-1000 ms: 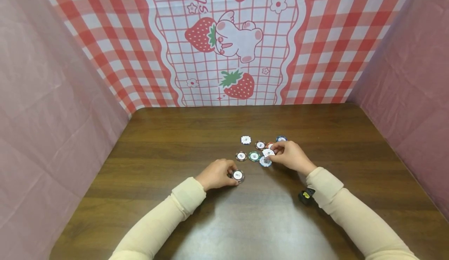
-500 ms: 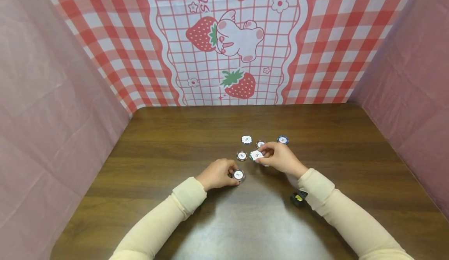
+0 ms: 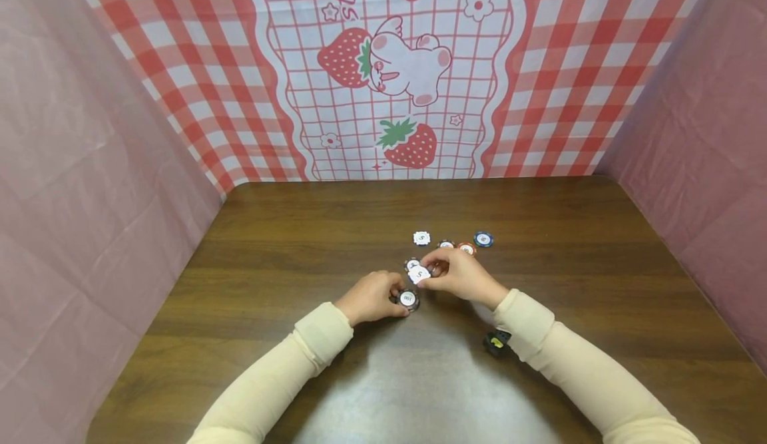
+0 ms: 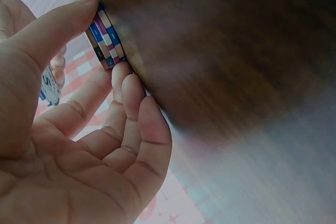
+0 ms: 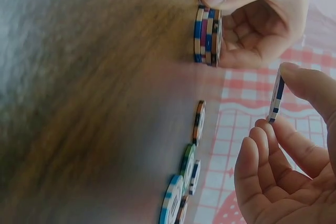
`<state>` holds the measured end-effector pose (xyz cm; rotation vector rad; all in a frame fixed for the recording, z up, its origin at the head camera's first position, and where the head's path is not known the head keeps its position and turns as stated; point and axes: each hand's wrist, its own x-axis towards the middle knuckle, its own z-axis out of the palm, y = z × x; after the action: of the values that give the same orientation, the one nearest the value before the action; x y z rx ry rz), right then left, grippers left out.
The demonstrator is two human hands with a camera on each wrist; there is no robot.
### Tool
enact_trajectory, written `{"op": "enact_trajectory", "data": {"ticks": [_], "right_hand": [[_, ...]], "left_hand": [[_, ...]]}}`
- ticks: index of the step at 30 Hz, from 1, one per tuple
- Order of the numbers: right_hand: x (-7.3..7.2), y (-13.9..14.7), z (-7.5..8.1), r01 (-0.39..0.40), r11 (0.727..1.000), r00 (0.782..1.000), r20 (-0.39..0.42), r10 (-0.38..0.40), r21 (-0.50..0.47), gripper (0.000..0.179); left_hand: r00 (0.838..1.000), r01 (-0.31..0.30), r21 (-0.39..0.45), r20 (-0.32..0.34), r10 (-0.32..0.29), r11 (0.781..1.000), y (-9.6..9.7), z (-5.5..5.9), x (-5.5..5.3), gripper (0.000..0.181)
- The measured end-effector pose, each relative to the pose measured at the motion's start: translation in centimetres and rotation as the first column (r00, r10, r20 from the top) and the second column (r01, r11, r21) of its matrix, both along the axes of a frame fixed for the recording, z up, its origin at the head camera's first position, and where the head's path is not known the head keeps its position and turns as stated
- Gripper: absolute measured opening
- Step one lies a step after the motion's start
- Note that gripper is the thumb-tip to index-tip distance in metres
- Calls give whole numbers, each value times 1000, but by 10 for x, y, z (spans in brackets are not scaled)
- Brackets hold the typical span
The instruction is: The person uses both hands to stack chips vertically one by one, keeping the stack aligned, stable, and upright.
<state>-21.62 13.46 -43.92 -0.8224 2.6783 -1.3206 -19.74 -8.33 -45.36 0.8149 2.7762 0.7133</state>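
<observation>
A short stack of poker chips stands on the table with a dark chip marked 100 on top. My left hand grips its rim between thumb and fingers. The right wrist view shows the layered edges of this stack in blue, tan and purple. Just beyond and right of it, my right hand pinches a white poker chip marked 5. That white chip is held on edge to the right wrist camera, apart from the stack. Behind it, a dark chip is partly covered.
Loose chips lie farther back: a white chip, a blue chip, a red chip and a dark chip. Green and light blue chips show in the right wrist view. Cloth walls border the wooden table.
My right hand has carried the white chip left and slightly nearer, from above the loose chips to close by the stack. My left hand has stayed on the stack.
</observation>
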Motion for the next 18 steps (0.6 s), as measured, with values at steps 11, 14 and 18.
{"op": "enact_trajectory", "data": {"ticks": [11, 14, 18], "right_hand": [[4, -8, -7, -95, 994, 995, -8, 95, 51, 27], [5, -10, -8, -104, 991, 994, -8, 105, 83, 26], [6, -13, -9, -122, 986, 993, 5, 122, 117, 23]], "left_hand": [[1000, 5, -3, -22, -5, 1000, 0, 0, 1, 31], [1000, 3, 0, -17, -3, 1000, 0, 1, 1, 31], [1000, -3, 2, -7, 3, 1000, 0, 1, 1, 31]]}}
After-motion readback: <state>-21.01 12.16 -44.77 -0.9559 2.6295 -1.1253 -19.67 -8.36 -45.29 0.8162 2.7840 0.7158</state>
